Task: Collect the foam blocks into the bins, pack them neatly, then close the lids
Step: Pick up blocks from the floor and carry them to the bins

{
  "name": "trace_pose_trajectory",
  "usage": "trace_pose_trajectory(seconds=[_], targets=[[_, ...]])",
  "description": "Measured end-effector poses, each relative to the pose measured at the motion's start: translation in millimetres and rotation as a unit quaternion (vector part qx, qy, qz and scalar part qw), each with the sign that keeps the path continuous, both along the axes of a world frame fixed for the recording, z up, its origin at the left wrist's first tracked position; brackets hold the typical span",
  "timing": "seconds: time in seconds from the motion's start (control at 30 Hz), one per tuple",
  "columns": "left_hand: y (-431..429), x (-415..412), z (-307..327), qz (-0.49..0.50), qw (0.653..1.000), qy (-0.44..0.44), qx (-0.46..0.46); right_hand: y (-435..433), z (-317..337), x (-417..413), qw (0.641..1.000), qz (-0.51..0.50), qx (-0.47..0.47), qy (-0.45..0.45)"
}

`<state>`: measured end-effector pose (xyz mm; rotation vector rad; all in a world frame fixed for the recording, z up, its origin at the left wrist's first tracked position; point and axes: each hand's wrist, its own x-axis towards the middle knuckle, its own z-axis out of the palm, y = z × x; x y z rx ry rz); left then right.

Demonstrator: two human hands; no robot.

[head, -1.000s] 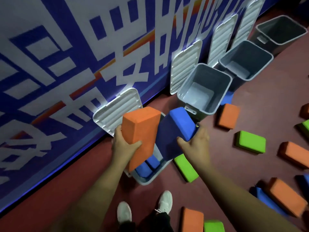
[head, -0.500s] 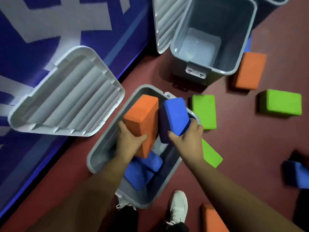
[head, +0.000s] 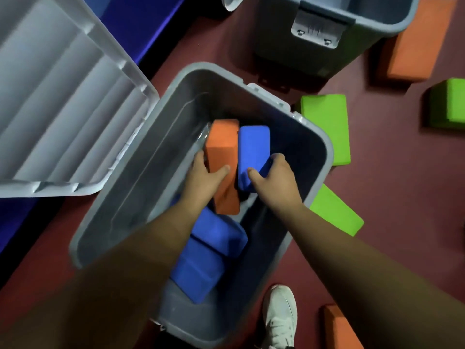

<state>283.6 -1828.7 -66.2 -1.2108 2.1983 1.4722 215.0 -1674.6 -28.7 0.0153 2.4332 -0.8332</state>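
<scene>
Fingers [head: 200,158] curled tight, the left hand [head: 206,178] with its orange block [head: 222,144] and the right hand [head: 275,181] with its blue block [head: 253,147] had sunk from rim level into the bin [head: 151,185], nearly packed.

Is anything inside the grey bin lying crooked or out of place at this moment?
Yes. The blue foam blocks at the near end of the open grey plastic bin lie tilted and overlapping, not flat and neat. The left hand holds an orange foam block, the right hand another blue block.

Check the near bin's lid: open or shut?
Open. The lid is swung back beside the bin, ribbed underside showing, leaving the interior exposed.
</scene>
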Motion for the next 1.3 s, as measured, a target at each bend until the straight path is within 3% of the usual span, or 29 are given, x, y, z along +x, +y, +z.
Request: trace_pose_trajectory(seconds=[0.1, 0.23, 0.37, 0.6, 0.77, 0.97, 1.3], targets=[[-8, 10, 19, -0.013, 0.999, -0.030, -0.037, 6, 13, 5, 1.000, -0.009, 0.012, -0.016], [-27, 6, 115, -0.053, 0.994, -0.023, -0.092, 18, 91, 1, 1.000, -0.008, 0.017, -0.011], [-41, -19, 266, -0.104, 0.985, 0.026, -0.134, 26, 226, -19, 1.000, -0.007, 0.006, 0.012], [-6, -15, 555, -0.106, 0.974, 0.095, -0.175, 57, 497, -27, 0.998, 0.025, -0.020, 0.054], [35, 22, 692, -0.104, 0.966, 0.144, -0.188, 94, 630, 1, 0.993, 0.025, -0.038, 0.110], [72, 72, 770, -0.168, 0.950, 0.180, -0.191, 142, 717, 73, 0.985, -0.028, -0.037, 0.169], [168, 131, 790, -0.317, 0.909, 0.220, -0.156, 281, 740, 235, 0.967, -0.183, 0.031, 0.177]])
